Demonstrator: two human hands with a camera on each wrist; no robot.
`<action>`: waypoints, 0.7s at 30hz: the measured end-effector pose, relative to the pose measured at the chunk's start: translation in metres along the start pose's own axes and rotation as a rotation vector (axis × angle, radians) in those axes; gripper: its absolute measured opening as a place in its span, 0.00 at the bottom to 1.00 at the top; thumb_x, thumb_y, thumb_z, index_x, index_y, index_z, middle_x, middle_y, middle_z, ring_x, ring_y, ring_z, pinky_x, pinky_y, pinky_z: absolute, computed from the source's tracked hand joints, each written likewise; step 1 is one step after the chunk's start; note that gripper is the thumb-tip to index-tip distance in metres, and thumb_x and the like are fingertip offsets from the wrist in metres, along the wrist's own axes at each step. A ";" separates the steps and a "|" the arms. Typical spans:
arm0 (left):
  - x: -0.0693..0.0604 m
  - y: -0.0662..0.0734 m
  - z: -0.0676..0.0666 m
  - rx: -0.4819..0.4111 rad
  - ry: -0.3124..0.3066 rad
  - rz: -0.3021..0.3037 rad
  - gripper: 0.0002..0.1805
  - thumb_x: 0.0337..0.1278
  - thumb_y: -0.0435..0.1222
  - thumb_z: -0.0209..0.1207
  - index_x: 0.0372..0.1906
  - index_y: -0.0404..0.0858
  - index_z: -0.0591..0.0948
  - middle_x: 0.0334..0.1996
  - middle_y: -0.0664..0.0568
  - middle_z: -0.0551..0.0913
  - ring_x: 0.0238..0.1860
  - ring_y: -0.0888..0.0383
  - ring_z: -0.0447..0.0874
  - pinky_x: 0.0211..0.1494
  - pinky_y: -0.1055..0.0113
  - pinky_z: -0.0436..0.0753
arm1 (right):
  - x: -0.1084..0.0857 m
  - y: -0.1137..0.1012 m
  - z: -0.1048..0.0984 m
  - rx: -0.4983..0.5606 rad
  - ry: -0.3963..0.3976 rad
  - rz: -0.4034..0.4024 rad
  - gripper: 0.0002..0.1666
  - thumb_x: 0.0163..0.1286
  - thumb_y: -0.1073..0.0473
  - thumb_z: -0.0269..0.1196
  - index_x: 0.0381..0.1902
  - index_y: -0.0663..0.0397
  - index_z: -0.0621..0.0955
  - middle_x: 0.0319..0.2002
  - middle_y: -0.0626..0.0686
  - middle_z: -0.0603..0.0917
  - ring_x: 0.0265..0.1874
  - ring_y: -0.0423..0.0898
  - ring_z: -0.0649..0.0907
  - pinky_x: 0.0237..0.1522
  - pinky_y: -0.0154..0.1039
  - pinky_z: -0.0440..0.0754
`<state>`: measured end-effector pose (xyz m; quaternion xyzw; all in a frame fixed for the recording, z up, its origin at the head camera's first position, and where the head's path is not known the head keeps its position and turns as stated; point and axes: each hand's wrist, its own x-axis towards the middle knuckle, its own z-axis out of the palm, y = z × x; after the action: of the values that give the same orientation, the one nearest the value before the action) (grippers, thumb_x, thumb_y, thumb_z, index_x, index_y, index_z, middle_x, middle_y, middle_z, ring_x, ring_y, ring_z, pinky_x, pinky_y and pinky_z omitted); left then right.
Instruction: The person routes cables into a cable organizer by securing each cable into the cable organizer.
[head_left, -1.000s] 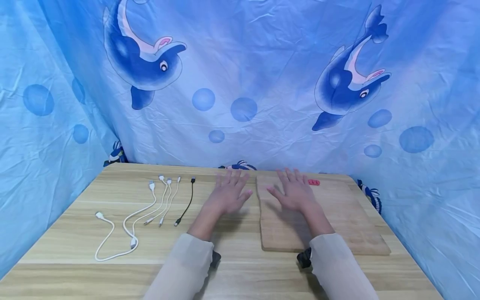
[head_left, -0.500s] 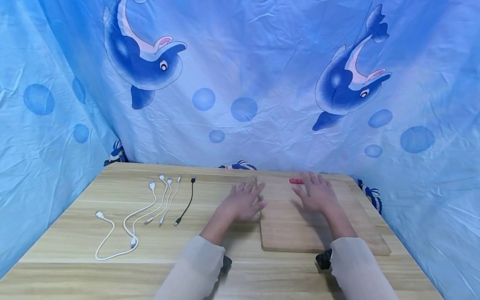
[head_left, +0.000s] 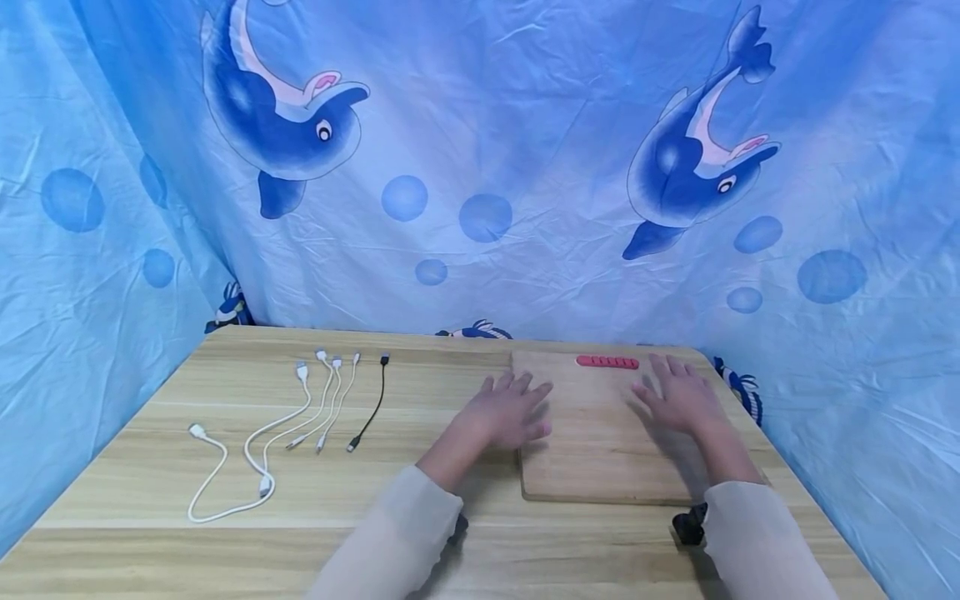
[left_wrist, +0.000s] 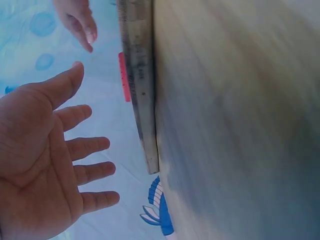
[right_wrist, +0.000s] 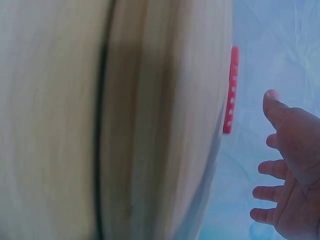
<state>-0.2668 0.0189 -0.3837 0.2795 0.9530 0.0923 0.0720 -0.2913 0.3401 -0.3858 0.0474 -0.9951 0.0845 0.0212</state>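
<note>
My left hand (head_left: 510, 410), fingers spread, hovers over the left edge of a wooden board (head_left: 592, 467). Above the board's right part is my right hand (head_left: 684, 398), its fingers likewise apart and nothing in them. Between the hands, at the board's far edge, lies a red slotted strip (head_left: 607, 362); both wrist views show it too, as a red strip (left_wrist: 124, 77) beyond the board's side and a red notched strip (right_wrist: 231, 90). In the left wrist view the left palm (left_wrist: 37, 155) is bare, well off the wood.
Several white cables (head_left: 258, 433) with USB plugs lie on the left of the wooden table (head_left: 150, 550). Beside them is a short black cable (head_left: 371, 408). A blue dolphin-print curtain (head_left: 480, 125) closes off the back and sides.
Both hands have moved to the right, the right one further. The red strip, earlier partly covered by the right hand, now shows whole. The cables and board lie as before.
</note>
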 end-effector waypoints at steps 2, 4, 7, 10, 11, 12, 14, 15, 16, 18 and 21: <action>0.000 0.001 0.001 0.030 -0.010 0.009 0.38 0.74 0.60 0.50 0.82 0.56 0.56 0.81 0.48 0.54 0.81 0.42 0.48 0.79 0.41 0.50 | -0.004 0.008 -0.001 0.005 0.000 -0.001 0.49 0.80 0.36 0.49 0.79 0.69 0.53 0.74 0.80 0.52 0.72 0.81 0.52 0.69 0.76 0.48; -0.001 0.002 0.001 0.074 -0.024 0.025 0.38 0.74 0.60 0.49 0.82 0.57 0.56 0.81 0.49 0.55 0.81 0.43 0.49 0.79 0.41 0.51 | -0.007 0.014 -0.002 0.007 -0.005 0.001 0.50 0.80 0.36 0.49 0.78 0.70 0.53 0.74 0.81 0.52 0.71 0.81 0.53 0.68 0.77 0.50; -0.002 0.002 0.002 0.129 -0.040 0.065 0.38 0.74 0.61 0.50 0.82 0.56 0.57 0.81 0.49 0.56 0.81 0.44 0.50 0.79 0.41 0.51 | -0.012 0.023 -0.003 -0.006 -0.004 -0.002 0.51 0.80 0.34 0.49 0.78 0.72 0.54 0.73 0.82 0.54 0.70 0.82 0.54 0.67 0.77 0.52; -0.004 0.003 0.003 0.174 -0.059 0.110 0.39 0.73 0.62 0.50 0.82 0.56 0.57 0.81 0.50 0.56 0.81 0.45 0.51 0.80 0.42 0.51 | -0.016 0.033 -0.003 0.002 -0.008 0.011 0.52 0.79 0.33 0.49 0.78 0.71 0.53 0.72 0.82 0.54 0.70 0.82 0.54 0.67 0.78 0.53; -0.005 0.003 0.004 0.189 -0.063 0.125 0.39 0.72 0.62 0.50 0.82 0.56 0.57 0.81 0.50 0.56 0.81 0.45 0.51 0.80 0.42 0.51 | -0.017 0.036 -0.003 0.010 -0.011 0.017 0.52 0.79 0.33 0.50 0.78 0.71 0.53 0.72 0.82 0.54 0.70 0.82 0.54 0.66 0.78 0.53; -0.006 0.004 0.005 0.201 -0.067 0.136 0.39 0.72 0.63 0.50 0.82 0.56 0.58 0.81 0.50 0.56 0.81 0.46 0.51 0.80 0.43 0.51 | -0.018 0.039 -0.003 0.023 -0.017 0.025 0.53 0.78 0.33 0.50 0.78 0.71 0.53 0.72 0.82 0.53 0.70 0.83 0.54 0.66 0.79 0.53; -0.007 0.005 0.006 0.229 -0.068 0.161 0.39 0.72 0.64 0.50 0.81 0.57 0.58 0.81 0.51 0.57 0.81 0.46 0.51 0.80 0.43 0.52 | -0.021 0.044 -0.003 0.042 -0.026 0.035 0.54 0.78 0.32 0.51 0.79 0.71 0.53 0.73 0.82 0.52 0.69 0.83 0.53 0.65 0.79 0.53; -0.007 0.005 0.007 0.240 -0.067 0.173 0.39 0.71 0.64 0.49 0.81 0.57 0.58 0.81 0.51 0.57 0.81 0.46 0.51 0.80 0.44 0.53 | -0.022 0.047 -0.002 0.050 -0.031 0.037 0.54 0.78 0.33 0.51 0.79 0.71 0.53 0.73 0.82 0.52 0.69 0.84 0.52 0.65 0.79 0.53; -0.008 0.006 0.008 0.252 -0.065 0.185 0.39 0.71 0.64 0.49 0.81 0.57 0.58 0.81 0.51 0.57 0.80 0.46 0.51 0.79 0.44 0.53 | -0.023 0.050 -0.001 0.056 -0.036 0.040 0.54 0.77 0.32 0.52 0.79 0.71 0.52 0.73 0.82 0.52 0.69 0.84 0.52 0.65 0.80 0.53; -0.008 0.007 0.009 0.262 -0.063 0.208 0.39 0.71 0.65 0.49 0.81 0.57 0.59 0.80 0.52 0.58 0.80 0.47 0.52 0.79 0.44 0.54 | -0.024 0.054 0.000 0.059 -0.051 0.044 0.56 0.76 0.31 0.52 0.79 0.71 0.52 0.73 0.82 0.51 0.69 0.85 0.51 0.64 0.80 0.52; -0.008 0.008 0.011 0.275 -0.066 0.243 0.40 0.71 0.66 0.48 0.81 0.57 0.59 0.80 0.52 0.59 0.80 0.48 0.53 0.79 0.46 0.56 | -0.026 0.059 0.003 0.065 -0.075 0.051 0.58 0.75 0.29 0.52 0.79 0.71 0.51 0.73 0.83 0.49 0.69 0.86 0.49 0.64 0.81 0.49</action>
<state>-0.2537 0.0226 -0.3921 0.4027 0.9129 -0.0402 0.0527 -0.2717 0.3997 -0.4000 0.0259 -0.9928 0.1154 -0.0199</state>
